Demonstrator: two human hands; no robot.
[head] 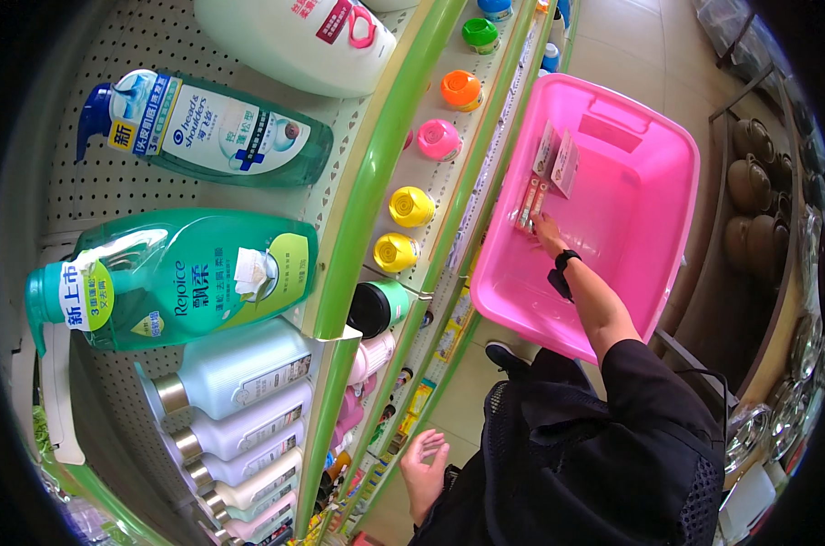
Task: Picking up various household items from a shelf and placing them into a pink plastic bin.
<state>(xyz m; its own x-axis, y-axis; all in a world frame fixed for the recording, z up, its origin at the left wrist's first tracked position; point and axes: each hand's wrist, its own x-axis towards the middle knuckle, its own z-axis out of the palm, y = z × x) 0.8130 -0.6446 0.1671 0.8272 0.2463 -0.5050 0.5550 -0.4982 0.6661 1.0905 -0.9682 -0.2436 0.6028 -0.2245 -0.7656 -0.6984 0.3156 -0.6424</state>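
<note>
My right hand [549,233], with a black band on its wrist, reaches into a pink plastic tub [685,170]. Its fingertips touch the near end of small, narrow red-and-white packs [532,198] by the tub's left wall; whether they grip them is unclear. Two white printed cards or flat packs [564,164] stand just beyond these. My left hand [426,467] is raised near the shelf edge at lower centre, fingers apart and slightly curled, holding nothing.
On the left, green-edged shelving [364,170] holds a Head & Shoulders pump bottle [235,133], a Rejoice pump bottle [201,273] and several gold-necked bottles [248,365]. Small colourful jars [412,206] line a lower shelf. Brown pots [750,181] fill a rack at right.
</note>
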